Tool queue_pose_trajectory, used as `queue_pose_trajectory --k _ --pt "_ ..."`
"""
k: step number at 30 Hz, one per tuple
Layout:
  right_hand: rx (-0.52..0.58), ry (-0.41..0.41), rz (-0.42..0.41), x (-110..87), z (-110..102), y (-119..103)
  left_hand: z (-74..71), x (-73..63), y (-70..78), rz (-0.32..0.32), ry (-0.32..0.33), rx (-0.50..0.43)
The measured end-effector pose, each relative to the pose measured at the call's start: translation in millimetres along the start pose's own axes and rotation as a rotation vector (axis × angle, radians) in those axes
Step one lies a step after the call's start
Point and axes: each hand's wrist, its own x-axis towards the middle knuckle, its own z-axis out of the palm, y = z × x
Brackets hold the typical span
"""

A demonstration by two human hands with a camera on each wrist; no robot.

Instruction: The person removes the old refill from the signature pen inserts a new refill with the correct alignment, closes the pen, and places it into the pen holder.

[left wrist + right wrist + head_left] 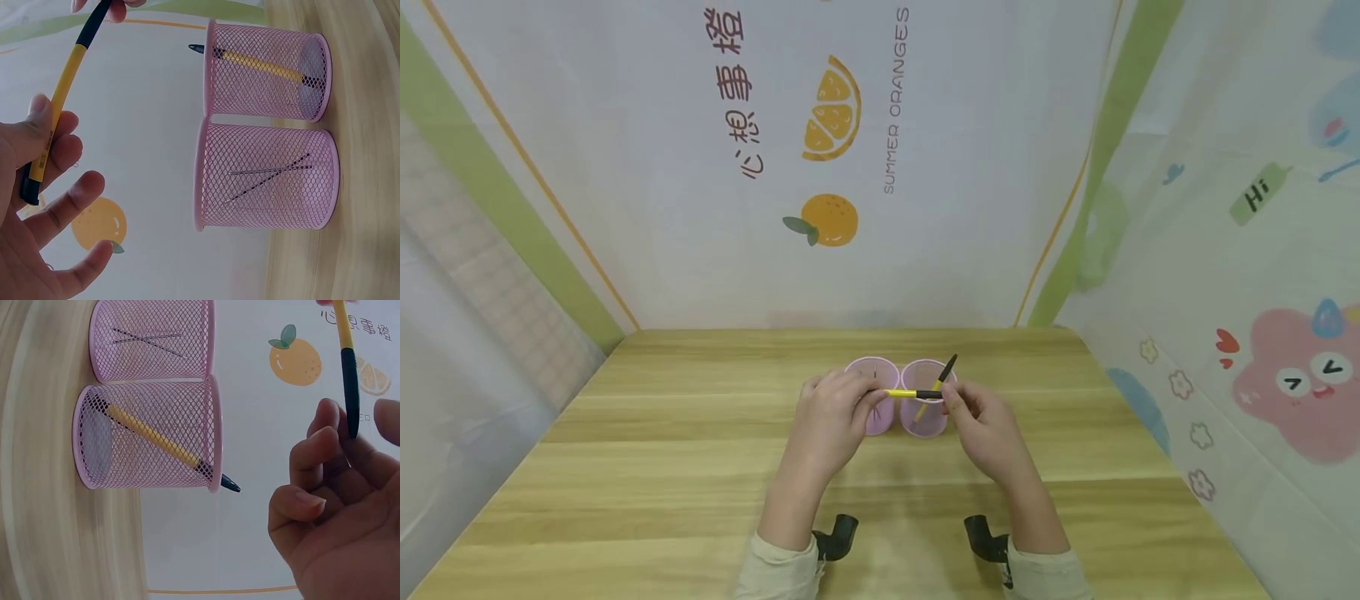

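Note:
A yellow pen with black ends [904, 393] lies level above the pen holders, pinched near one end by my left hand [832, 414] between thumb and fingers. My left hand's other fingers are spread in the left wrist view. Around the pen's black pointed end is my right hand [988, 423], its fingers loosely bent and its thumb apart from the pen in the right wrist view. Below stand two pink mesh pen holders, side by side. The right pen holder [269, 94] has a second yellow pen [153, 437] leaning in it. Two thin dark sticks [272, 177] cross in the left pen holder [219, 215].
The wooden table [662, 467] runs back to a white cloth [970, 208] printed with oranges. Another printed cloth [1210, 275] hangs along the right side. Black curved pieces, one at the left wrist [838, 537] and one at the right [985, 537], stick out near the sleeves.

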Motion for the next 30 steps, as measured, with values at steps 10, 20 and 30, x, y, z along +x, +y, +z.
queue_pose_trajectory --k 10,20,30 --pt "-0.011 0.029 0.034 11.9 -2 2 6.2 8.6 -3.0 0.022 -0.02 -0.026" --pt "-0.01 0.005 0.02 9.7 -4 10 12.4 6.0 -2.2 0.013 -0.022 -0.045" --pt "-0.025 -0.091 -0.023 5.0 -11 6 14.5 2.1 -2.1 0.019 -0.007 -0.039"
